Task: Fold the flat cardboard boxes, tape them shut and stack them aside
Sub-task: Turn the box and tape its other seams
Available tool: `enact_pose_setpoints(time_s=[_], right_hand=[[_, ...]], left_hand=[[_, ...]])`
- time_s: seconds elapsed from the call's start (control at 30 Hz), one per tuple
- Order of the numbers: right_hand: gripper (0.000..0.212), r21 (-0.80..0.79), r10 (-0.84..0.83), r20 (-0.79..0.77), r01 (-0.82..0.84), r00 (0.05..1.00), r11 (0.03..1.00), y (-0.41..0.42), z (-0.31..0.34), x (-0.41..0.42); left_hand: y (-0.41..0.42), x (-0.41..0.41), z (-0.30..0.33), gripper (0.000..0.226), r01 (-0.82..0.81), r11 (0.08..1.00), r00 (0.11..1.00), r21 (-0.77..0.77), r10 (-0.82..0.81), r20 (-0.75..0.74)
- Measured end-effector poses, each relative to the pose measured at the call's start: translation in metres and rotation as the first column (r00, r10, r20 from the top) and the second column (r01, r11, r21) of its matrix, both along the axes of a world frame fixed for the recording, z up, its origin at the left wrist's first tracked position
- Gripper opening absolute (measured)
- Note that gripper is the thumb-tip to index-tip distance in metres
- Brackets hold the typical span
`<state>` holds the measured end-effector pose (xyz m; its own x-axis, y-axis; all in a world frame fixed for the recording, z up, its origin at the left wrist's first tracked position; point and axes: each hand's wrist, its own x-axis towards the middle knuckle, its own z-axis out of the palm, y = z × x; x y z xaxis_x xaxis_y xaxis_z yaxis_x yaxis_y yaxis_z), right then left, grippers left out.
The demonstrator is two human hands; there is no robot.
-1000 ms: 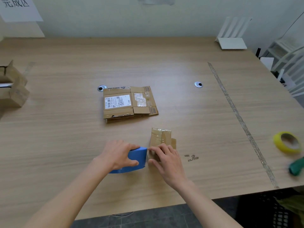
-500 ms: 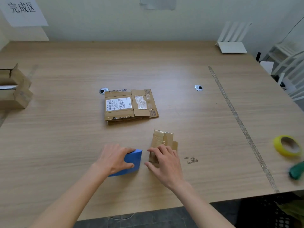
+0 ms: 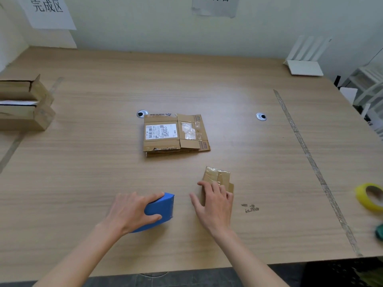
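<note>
The left hand [image 3: 132, 212] has drawn the blue tape dispenser [image 3: 160, 208] away from the small cardboard box [image 3: 217, 178]; a second ago the two were touching, and now bare table [image 3: 103, 162] shows between them. The left grip is curled round the dispenser, thumb on its near side and fingers over the top. The right hand [image 3: 215, 200] has stayed where it was, fingers straight and pressing flat on the near end of the small box, holding nothing. I read this as the end of a tape pull: the strip looks laid, the dispenser is leaving, and the right hand is smoothing or steadying. Whether the tape is actually cut free I cannot tell from here.

The small box lies near the table's front edge, right of centre, its glossy taped face up. Farther back, mid-table, waits a stack of flat boxes [image 3: 176, 134], the top one bearing a white label. At the far left edge stand finished boxes [image 3: 24, 106], below a paper sign [image 3: 48, 11] on the wall; that seems the place to stack. A yellow tape roll [image 3: 370, 196] sits at the right edge, well apart. Nothing lies between the small box and the left pile except the dispenser and the left arm itself.
</note>
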<state>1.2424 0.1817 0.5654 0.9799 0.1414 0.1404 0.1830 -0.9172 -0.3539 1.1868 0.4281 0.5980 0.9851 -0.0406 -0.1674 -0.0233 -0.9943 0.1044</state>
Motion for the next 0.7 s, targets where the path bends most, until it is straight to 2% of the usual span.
enact_pose_setpoints(time_s=[0.23, 0.4, 0.57, 0.7], right_hand=[[0.048, -0.072, -0.043, 0.072, 0.048, 0.996, 0.996, 0.006, -0.003, 0.0], [0.05, -0.129, 0.018, 0.136, 0.0, 0.991, 0.992, -0.001, -0.009, -0.004], [0.056, -0.118, 0.08, 0.104, -0.068, 0.991, 0.991, -0.009, -0.005, -0.001], [0.053, -0.103, 0.037, 0.081, -0.028, 0.996, 0.994, -0.015, -0.004, -0.001]], left_hand=[[0.0, 0.002, 0.003, 0.067, 0.013, 1.0, 1.0, -0.001, -0.013, -0.013], [0.003, 0.001, 0.01, 0.066, 0.015, 1.0, 1.0, -0.009, -0.015, -0.003], [0.005, -0.001, 0.012, 0.065, 0.004, 1.0, 1.0, -0.013, -0.004, 0.013], [0.002, -0.002, 0.014, 0.065, 0.013, 1.0, 1.0, -0.002, -0.013, 0.003]])
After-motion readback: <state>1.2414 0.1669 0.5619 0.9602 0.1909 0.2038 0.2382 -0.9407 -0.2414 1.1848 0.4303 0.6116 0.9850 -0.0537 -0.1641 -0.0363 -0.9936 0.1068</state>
